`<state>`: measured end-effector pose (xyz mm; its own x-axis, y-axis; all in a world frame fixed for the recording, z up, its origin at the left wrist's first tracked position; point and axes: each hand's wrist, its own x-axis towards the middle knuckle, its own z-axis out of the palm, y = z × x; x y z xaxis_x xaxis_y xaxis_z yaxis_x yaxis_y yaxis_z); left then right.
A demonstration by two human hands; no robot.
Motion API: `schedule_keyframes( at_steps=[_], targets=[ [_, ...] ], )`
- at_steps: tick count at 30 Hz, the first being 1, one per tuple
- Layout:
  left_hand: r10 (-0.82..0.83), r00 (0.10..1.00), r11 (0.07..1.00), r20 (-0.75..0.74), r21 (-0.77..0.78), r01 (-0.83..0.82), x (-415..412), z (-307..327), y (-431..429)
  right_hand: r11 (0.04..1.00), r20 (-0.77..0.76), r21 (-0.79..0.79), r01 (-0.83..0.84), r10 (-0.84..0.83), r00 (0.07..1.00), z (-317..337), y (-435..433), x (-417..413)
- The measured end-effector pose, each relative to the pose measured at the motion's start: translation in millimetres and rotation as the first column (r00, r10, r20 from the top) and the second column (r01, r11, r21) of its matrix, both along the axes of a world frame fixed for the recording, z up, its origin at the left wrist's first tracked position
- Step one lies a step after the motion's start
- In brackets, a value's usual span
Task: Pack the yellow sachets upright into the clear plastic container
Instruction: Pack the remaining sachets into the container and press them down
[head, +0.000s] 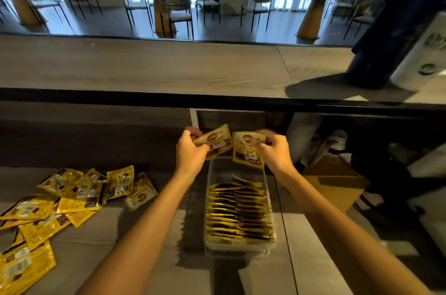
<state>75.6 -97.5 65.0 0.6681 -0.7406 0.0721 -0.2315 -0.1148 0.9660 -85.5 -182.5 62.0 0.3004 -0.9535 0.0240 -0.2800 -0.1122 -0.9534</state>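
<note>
One yellow sachet [215, 141] is pinched by the left hand [190, 153], another sachet [248, 151] by the right hand [274, 150], both above the far end of the clear plastic container [209, 198]. The empty gap lies directly below the right sachet, which already hangs upright; the left one is tilted.

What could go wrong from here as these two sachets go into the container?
The clear plastic container has free space only at its far end, so the yellow sachets in the left hand and right hand could catch its rim or topple the standing row. Two at once may slip.
</note>
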Motion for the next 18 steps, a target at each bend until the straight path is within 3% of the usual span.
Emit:
schedule_keyframes(
  at_steps=[5, 9, 15, 18],
  targets=[
    [-0.126, 0.992, 0.990, 0.023, 0.064, 0.124, -16, -11, -8, 0.986, -0.029, 0.086, 0.144, -0.142, 0.990, -22, -10, -25],
    [-0.125, 0.991, 0.980, 0.043, 0.161, 0.117, -19, -22, -10, 0.962, -0.006, 0.104, 0.254, -0.255, 0.967, -32, -11, -28],
    [-0.118, 0.992, 0.953, 0.034, 0.283, 0.104, -19, -33, -12, 0.951, 0.010, 0.077, 0.299, -0.300, 0.954, -40, -6, -31],
    [-0.173, 0.984, 0.911, 0.030, 0.384, 0.148, -21, -35, -16, 0.974, 0.046, 0.061, 0.219, -0.222, 0.974, -41, -4, -34]
  ],
)
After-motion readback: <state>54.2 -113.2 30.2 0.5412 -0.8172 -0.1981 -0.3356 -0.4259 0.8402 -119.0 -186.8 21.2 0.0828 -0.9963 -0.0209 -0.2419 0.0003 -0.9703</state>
